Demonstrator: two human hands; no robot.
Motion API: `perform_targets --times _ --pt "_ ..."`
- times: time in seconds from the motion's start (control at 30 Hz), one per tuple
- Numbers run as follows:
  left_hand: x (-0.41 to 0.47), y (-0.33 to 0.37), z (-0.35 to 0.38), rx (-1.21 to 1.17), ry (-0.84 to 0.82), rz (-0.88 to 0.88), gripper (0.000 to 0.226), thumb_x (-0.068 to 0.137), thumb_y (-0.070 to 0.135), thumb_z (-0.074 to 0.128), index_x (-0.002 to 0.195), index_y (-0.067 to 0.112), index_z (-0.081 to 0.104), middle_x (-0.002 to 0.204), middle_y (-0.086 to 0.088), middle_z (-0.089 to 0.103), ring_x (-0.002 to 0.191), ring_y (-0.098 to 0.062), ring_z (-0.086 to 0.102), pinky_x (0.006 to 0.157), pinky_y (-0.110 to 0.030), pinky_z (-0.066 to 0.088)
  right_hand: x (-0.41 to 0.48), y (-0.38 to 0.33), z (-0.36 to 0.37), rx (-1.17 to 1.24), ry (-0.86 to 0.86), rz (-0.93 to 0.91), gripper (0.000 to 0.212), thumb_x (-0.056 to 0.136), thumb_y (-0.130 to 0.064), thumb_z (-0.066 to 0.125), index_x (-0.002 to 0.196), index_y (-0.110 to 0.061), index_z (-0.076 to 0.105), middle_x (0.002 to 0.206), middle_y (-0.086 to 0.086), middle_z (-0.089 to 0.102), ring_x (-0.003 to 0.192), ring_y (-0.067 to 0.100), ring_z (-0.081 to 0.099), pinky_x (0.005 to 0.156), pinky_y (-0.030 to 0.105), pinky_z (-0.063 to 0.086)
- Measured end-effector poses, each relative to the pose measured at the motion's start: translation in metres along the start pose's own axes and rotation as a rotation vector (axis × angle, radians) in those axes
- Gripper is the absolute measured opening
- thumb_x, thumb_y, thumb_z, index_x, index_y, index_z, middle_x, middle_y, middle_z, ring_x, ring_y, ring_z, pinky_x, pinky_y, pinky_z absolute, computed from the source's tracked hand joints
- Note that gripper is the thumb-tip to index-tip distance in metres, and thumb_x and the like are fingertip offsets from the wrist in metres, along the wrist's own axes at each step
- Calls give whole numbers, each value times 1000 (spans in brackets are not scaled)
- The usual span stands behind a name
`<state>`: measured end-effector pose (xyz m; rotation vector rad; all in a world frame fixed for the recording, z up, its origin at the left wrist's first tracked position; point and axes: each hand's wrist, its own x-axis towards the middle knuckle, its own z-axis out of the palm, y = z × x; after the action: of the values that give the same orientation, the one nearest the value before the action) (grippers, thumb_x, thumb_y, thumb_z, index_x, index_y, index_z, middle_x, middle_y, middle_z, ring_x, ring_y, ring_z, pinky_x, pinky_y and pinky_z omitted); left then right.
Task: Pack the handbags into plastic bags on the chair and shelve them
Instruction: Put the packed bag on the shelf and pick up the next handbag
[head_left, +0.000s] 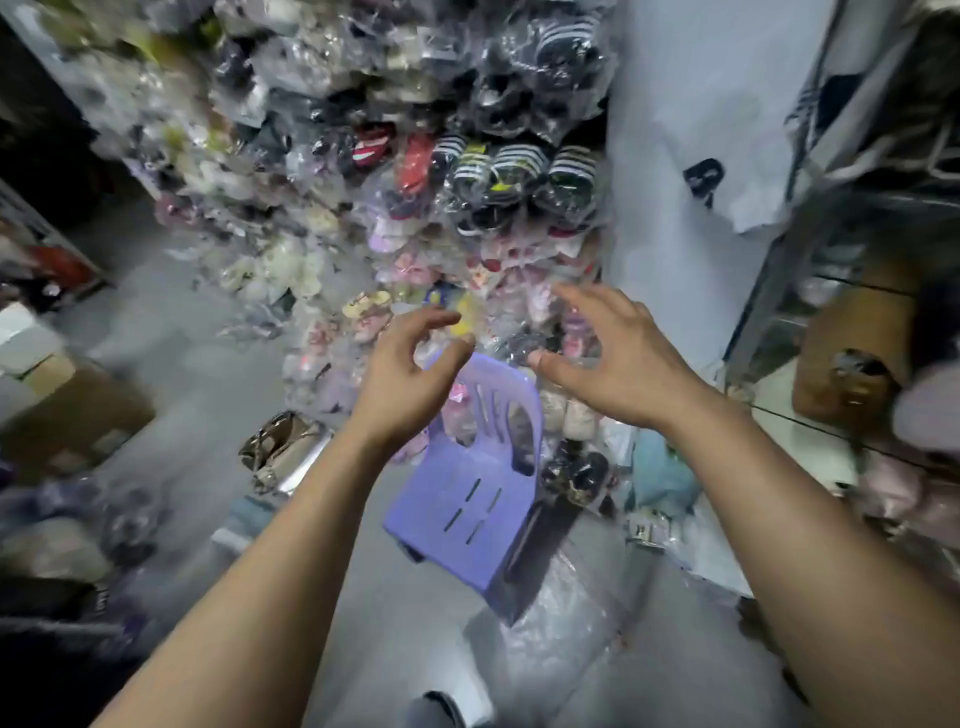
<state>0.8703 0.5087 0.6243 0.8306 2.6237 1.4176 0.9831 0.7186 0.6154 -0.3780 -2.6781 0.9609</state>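
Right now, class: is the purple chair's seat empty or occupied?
Empty: the purple chair shows a bare slotted seat, nothing on it.

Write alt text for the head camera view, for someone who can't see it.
Two empty hands, the left hand and the right hand, reach forward with loosely spread fingers over a purple plastic chair, toward a tall pile of goods in clear plastic bags. A cardboard box sits on the grey floor at left.
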Motion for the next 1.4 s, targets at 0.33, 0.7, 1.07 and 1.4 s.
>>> perform_targets --times 0.33,0.7,1.07,1.4 --pt "65 -186 -148 -13 141 -220 22 93 37 67 113 30 69 128 15 59 119 3 54 106 -32 45 147 -119 193 28 -229 -79 81 87 -60 63 156 -38 26 161 -5 25 148 22 23 120 40 25" --pt "130 -342 -297 -37 295 -470 27 96 28 63 122 19 67 128 10 55 109 1 52 71 8 33 279 -244 372 36 -368 -150 78 88 -60 60 155 -38 27 159 -2 29 147 24 25 117 37 25" --pt "180 -461 -374 -7 397 -570 26 94 32 65 118 22 69 133 8 56 107 14 52 84 2 35 395 -328 500 9 -534 -254 74 91 -57 57 156 -39 25 158 3 31 145 30 27 115 44 28" --pt "266 -623 -412 -46 427 -829 26 93 36 64 116 24 69 124 10 62 112 6 54 90 3 33 520 -357 671 -17 -738 -261 71 91 -54 61 154 -36 32 155 5 35 142 33 30 114 44 30"
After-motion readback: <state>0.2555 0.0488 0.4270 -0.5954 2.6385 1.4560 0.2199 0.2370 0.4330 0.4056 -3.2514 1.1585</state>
